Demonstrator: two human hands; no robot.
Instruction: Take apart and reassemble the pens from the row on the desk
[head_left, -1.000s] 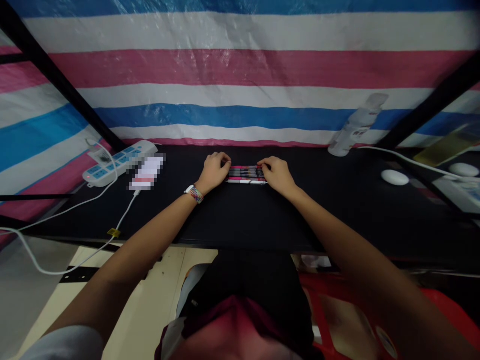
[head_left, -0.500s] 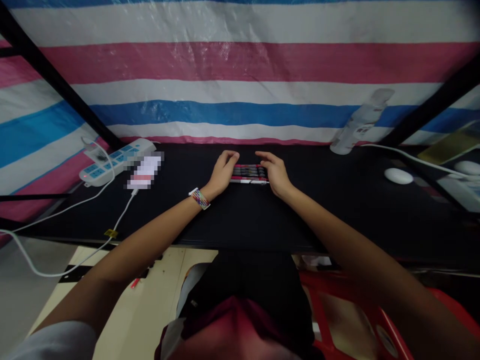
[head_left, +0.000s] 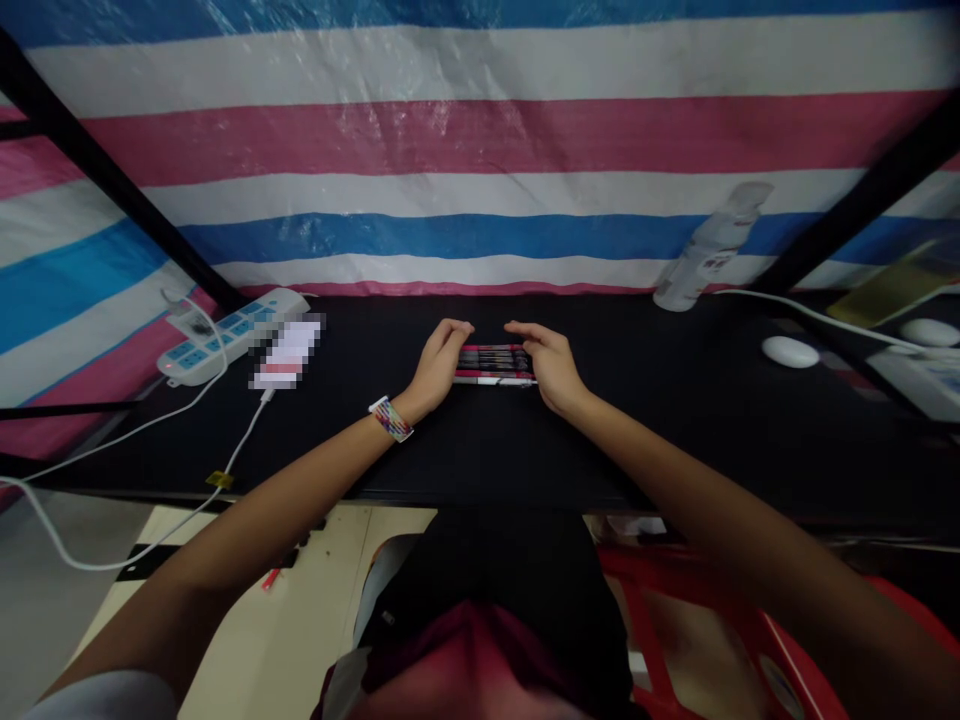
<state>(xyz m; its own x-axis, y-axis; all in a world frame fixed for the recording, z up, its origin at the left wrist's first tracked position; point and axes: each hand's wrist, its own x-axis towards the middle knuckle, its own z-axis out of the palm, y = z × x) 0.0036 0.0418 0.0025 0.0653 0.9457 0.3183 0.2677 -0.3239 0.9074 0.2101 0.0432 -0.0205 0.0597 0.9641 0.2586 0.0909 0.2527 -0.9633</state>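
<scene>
Several pens (head_left: 492,360), dark with pink-red parts, lie side by side on the black tabletop (head_left: 480,450). A white pen (head_left: 495,380) forms the near edge of the row. At the left end my left hand (head_left: 437,367) is cupped round the pen tips or caps, its thumb and fingers bent inward. My right hand (head_left: 553,370) closes on the other end, its index finger reaching past the far side. Both hands rest on the table, and the pen ends are hidden by them. A colourful woven band (head_left: 391,419) circles my left wrist.
To the left lie a white power strip (head_left: 232,335) and a blurred phone (head_left: 289,355) on a white cable (head_left: 244,440). A clear bottle (head_left: 709,250) stands at the back right, near a white mouse-like oval (head_left: 790,352). Striped sheeting (head_left: 480,140) hangs behind.
The view has tilted slightly upward, so everything sits a little lower. My hands have shifted slightly at the pens' ends, and the row looks a bit more spread out.
</scene>
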